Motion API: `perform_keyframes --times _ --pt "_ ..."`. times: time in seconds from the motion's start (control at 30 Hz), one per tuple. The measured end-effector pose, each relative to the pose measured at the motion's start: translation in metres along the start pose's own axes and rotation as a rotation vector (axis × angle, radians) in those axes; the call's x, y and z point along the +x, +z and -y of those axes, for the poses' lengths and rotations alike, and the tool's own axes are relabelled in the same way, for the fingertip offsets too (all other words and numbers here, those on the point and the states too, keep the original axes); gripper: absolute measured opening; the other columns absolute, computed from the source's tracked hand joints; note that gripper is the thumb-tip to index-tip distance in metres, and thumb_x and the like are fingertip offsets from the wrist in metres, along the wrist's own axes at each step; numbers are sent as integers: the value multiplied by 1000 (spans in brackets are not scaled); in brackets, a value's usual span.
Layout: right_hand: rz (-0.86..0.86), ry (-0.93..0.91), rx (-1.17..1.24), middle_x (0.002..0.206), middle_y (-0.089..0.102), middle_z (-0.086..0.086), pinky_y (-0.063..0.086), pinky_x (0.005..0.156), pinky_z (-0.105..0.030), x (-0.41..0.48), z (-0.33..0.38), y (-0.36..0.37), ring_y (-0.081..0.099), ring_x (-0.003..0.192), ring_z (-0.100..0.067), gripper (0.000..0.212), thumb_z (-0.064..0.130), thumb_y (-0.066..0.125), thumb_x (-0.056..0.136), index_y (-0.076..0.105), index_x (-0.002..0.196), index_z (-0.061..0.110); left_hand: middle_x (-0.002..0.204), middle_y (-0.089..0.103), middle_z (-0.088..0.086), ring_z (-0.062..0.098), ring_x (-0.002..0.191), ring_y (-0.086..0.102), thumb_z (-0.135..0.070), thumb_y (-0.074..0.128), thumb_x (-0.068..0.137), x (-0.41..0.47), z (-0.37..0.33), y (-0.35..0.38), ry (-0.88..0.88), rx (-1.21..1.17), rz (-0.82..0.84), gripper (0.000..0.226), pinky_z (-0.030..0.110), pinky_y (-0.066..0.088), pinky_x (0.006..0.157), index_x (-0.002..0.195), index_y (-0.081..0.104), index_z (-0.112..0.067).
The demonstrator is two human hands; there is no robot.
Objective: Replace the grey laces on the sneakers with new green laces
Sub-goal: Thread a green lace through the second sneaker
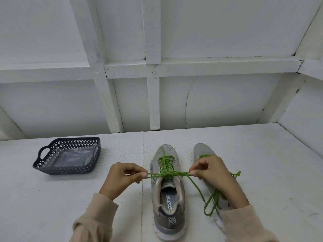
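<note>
Low in the centre of the frame, a grey sneaker [167,212] stands on the white table [52,206], threaded with a green lace [164,165]. The left hand [122,177] and right hand [211,173] each pinch a strand between thumb and fingertips — drawn taut sideways across the top eyelets. A second grey sneaker [201,151] lies just right, partly behind the right hand. At left — a dark lattice basket [52,167] holding crumpled clear plastic [73,158].

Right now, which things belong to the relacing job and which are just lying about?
Job: centre sneaker, green lace, second sneaker, left hand, right hand.
Lying about: dark mesh basket, clear plastic inside it.
</note>
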State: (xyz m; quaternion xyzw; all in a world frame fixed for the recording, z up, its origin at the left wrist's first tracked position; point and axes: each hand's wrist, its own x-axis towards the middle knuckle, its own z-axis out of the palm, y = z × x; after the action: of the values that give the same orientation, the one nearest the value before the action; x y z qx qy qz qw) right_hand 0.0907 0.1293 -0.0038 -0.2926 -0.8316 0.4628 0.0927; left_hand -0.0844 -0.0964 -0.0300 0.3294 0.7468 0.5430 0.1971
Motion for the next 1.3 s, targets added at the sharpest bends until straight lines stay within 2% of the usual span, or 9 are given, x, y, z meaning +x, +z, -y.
perform_keyframes --times 0.17,0.27,0.53,0.63,0.73,0.83,0.97,1.13,1.3 --pt "-93 12 -224 65 65 4 41 57 -8 -1 -3 -1 59 64 -5 19 1 69 81 67 71 17 63 70 8 14 56 62 -13 84 68 -7 13 -22 -75 94 -11 11 22 53 64 70 79 -22" --pt "-144 21 -345 68 67 -5 37 51 -6 1 -4 -2 55 63 -9 11 0 62 84 69 77 4 64 71 5 11 54 62 -8 84 69 -11 16 -28 -84 154 -1 11 20 52 61 72 79 -17" --pt "-161 29 -451 67 60 2 47 67 -24 1 -1 3 60 73 -17 12 3 58 86 70 82 3 65 72 -4 7 55 64 -10 85 69 -12 25 -24 -53 249 -16 16 20 52 62 73 77 -23" --pt "-110 14 -397 68 64 2 47 63 -21 -1 -2 1 61 69 -14 11 4 63 84 70 77 9 69 72 -9 7 62 64 -12 83 72 -14 30 -17 -50 298 -76 18 30 56 67 73 75 -28" --pt "-51 -44 -88 71 69 6 46 63 -14 -12 -6 -12 64 65 -7 10 11 74 83 73 84 21 87 70 -20 5 78 65 -17 79 79 -21 32 -3 15 249 -176 19 34 57 73 87 72 -32" --pt "-184 -116 134 101 69 9 50 78 -19 -27 -19 -25 65 91 -2 27 17 76 82 71 106 29 113 62 -24 -1 104 59 -53 75 74 -35 25 19 -14 25 -225 47 26 51 85 114 62 -33" --pt "-280 -57 -113 132 50 4 37 101 -29 -38 -47 -38 47 124 -14 51 34 78 79 59 127 30 138 43 -24 -11 127 38 -78 71 50 -56 14 61 -55 -136 -163 96 25 35 103 134 43 -40" --pt "-64 60 -188 144 43 8 43 105 -43 -47 -79 -25 46 129 -14 105 80 74 54 32 144 46 146 32 -22 -4 138 26 -72 77 50 -74 3 100 37 -13 -170 94 29 26 116 132 37 -49" --pt "-187 -5 15 157 19 0 27 115 -38 -65 -83 -23 21 145 -18 112 47 87 63 20 152 36 151 30 -15 1 142 22 -66 82 52 -84 1 127 67 26 -252 106 37 25 119 142 33 -41"
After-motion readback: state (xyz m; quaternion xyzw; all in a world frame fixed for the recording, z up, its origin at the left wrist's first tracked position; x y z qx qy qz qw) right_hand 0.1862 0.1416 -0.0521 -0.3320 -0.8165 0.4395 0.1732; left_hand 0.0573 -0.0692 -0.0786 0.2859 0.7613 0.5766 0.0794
